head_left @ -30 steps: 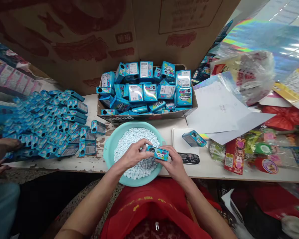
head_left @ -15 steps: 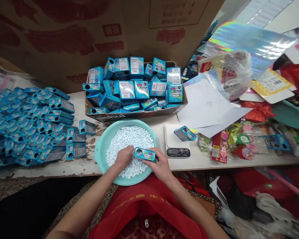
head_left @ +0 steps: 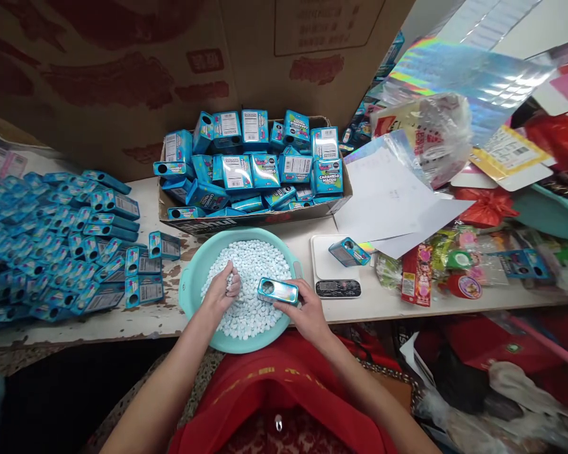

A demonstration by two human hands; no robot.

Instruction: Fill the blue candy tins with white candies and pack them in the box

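Worn white tabletop (head_left: 151, 321) spans mid-frame. At centre, I have the right hand (head_left: 307, 308) gripping a blue box (head_left: 282, 291); the left hand (head_left: 220, 292) curls over the bowl (head_left: 184, 296), holding pellets or not, I can't tell. Boxes in the carton (head_left: 265, 218) above look done; I judge the left-side heap (head_left: 89, 246) remains.

Turquoise basin (head_left: 194, 282), bluish-white candies (head_left: 254, 260)

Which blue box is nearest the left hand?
The blue box in the right hand, held over the turquoise bowl. No other blue box is above the bowl; the box on the scale sits farther right.
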